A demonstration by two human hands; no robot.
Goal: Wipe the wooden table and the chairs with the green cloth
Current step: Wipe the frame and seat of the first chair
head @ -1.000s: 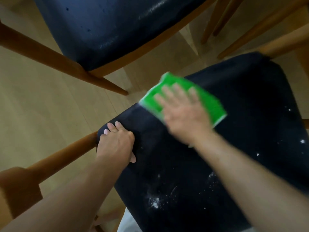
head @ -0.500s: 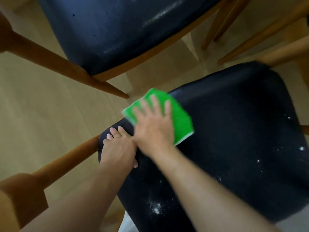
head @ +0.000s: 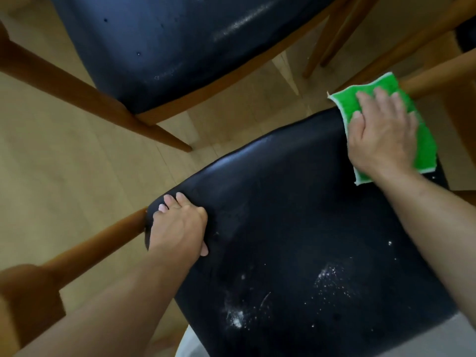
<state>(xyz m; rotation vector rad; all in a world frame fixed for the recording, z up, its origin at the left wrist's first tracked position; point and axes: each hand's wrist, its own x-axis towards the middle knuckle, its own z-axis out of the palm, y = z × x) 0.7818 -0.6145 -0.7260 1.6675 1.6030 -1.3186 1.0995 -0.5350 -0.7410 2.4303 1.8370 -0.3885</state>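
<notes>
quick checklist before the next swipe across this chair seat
1. Green cloth flat under right hand: ok.
2. Left hand bracing the seat's near-left corner: ok.
3. Near chair seat clean: not ok, white crumbs remain at its near part.
4. Cloth fully on the seat: not ok, it overhangs the far-right corner.
5. Cloth underside dirty: cannot tell.

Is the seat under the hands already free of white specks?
No, white specks still lie on the near part of the seat.
</notes>
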